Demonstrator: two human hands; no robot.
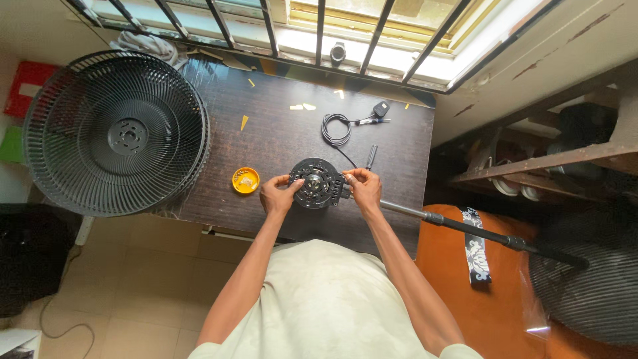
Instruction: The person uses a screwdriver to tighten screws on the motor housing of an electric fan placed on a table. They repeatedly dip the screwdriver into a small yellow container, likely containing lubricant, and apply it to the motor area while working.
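On dark table (279, 133) — both hands, left (278, 194) and right (364, 187), grip round black motor housing (318, 183).

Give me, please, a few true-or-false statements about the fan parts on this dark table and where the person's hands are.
1. Both hands, left hand and right hand, are on the round black motor housing. True.
2. The fan grille lies to the right of the housing. False: it lies to the left.
3. The small orange dish sits beside the left hand. True.
4. The coiled black cable hangs off the table. False: it lies on the tabletop, beyond the housing.
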